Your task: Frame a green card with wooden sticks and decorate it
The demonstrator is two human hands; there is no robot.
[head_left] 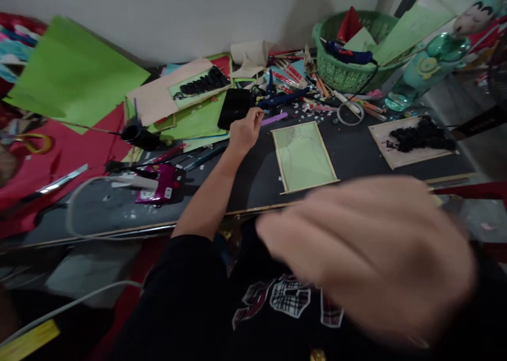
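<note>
My left hand reaches over the dark table with its thumb and fingers pinched together. What they hold, if anything, is too small to make out. Beside the fingertips lies a purple strip, and a black phone-like slab is just left of the hand. Close to the camera, my right hand is large and smeared by motion, so its fingers cannot be read. Beyond it, a light green sheet with a faint pencil drawing lies flat, edged with thin wooden sticks.
A similar panel with black clumps lies on the right. At the back stand a green basket holding a blue glue gun, and a teal bottle. A purple power adapter, a black cup and coloured paper occupy the left.
</note>
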